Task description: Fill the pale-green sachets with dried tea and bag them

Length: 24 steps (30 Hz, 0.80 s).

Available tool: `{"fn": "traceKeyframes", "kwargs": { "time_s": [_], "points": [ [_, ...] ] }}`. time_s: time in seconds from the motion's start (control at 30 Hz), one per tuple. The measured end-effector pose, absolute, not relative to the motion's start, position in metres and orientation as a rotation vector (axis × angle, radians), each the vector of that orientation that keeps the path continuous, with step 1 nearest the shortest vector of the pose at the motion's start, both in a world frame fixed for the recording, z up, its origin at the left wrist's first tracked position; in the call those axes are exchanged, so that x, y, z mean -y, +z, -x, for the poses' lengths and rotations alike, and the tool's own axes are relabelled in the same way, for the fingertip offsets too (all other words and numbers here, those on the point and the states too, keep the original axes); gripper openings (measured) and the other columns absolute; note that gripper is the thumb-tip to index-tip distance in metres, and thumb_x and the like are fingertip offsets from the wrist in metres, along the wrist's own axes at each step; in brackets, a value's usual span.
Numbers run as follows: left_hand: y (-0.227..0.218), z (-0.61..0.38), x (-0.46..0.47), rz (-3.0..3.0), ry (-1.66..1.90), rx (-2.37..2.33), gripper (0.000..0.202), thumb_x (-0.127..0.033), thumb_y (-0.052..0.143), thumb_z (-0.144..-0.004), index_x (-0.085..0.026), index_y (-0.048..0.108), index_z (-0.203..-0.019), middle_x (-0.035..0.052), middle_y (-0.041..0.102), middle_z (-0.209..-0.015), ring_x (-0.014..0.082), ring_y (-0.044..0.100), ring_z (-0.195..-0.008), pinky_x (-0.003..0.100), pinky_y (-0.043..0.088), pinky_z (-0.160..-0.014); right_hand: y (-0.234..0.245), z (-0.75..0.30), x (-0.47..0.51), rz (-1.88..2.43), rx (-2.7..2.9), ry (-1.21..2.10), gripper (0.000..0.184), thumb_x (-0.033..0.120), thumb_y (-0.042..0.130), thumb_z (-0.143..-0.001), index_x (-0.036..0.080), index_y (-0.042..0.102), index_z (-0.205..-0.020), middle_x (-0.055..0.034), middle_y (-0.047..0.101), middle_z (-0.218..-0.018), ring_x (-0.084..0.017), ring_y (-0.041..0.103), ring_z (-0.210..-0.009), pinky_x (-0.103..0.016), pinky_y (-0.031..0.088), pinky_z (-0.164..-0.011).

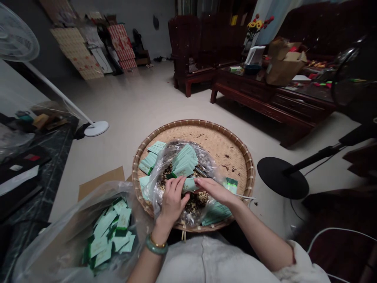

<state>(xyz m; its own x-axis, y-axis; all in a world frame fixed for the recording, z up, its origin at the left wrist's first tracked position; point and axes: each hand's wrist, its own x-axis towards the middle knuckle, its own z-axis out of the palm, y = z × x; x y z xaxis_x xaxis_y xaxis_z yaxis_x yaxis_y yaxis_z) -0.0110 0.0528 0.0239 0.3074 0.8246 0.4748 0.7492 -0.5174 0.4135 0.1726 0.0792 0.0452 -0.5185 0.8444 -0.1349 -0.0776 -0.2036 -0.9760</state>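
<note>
Left hand (173,199) grips a pale-green packet (189,184) in curled fingers; right hand (215,190), fingers nearly straight, touches its right end, closure unclear; beneath, dried pieces (202,197) lie in a clear plastic bag (155,175) on a round woven tray (188,130) beside stacked packets (148,162).

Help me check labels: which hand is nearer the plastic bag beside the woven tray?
Left. The left hand is over the woven tray, right of the plastic bag; the right hand is over it too, but farther right.

A home living room — dark wooden armchair (185,47), low table (253,93), flowers (255,25), standing fan (18,34).
</note>
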Motion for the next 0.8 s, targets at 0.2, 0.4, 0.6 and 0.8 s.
{"fn": "traceKeyframes", "kwargs": {
  "time_s": [0.2,0.4,0.6,0.8],
  "points": [
    [0.017,0.014,-0.055,-2.369,1.019,-1.437,0.056,-0.011,0.06,-0.076,-0.02,0.046,-0.129,0.0111,0.061,-0.117,0.0273,0.051,-0.106,0.047,0.046,-0.092,0.047,-0.173,-0.075,0.937,1.382,1.806,0.05,0.059,0.056,-0.079,0.019,0.068,-0.106,-0.0073,0.067,-0.109,-0.021,0.061,-0.1,-0.035,0.053,-0.082],
    [0.012,0.022,-0.058,-2.192,1.116,-1.491,0.04,-0.015,0.063,-0.076,-0.02,0.057,-0.115,0.009,0.064,-0.108,0.0251,0.058,-0.1,0.044,0.048,-0.088,0.047,-0.189,-0.078,1.056,1.264,1.659,0.042,0.051,0.049,-0.087,0.015,0.064,-0.102,-0.0088,0.07,-0.087,-0.019,0.066,-0.081,-0.031,0.056,-0.068],
    [0.009,0.026,-0.059,-1.965,1.14,-1.567,0.038,-0.024,0.067,-0.074,-0.019,0.059,-0.111,0.0095,0.064,-0.108,0.0242,0.06,-0.1,0.04,0.052,-0.083,0.014,-0.193,-0.056,1.412,2.217,0.95,0.042,0.009,0.063,-0.071,0.016,0.06,-0.112,-0.0117,0.066,-0.104,-0.025,0.061,-0.097,-0.039,0.049,-0.086],
    [0.007,0.025,-0.057,-1.864,1.164,-1.551,0.039,-0.026,0.067,-0.074,-0.019,0.059,-0.112,0.0105,0.063,-0.111,0.0239,0.061,-0.102,0.036,0.054,-0.079,-0.012,-0.171,-0.048,1.582,2.362,0.595,0.073,-0.005,0.054,-0.063,0.014,0.046,-0.132,-0.0157,0.059,-0.113,-0.028,0.055,-0.102,-0.04,0.047,-0.087]
  ]
}}
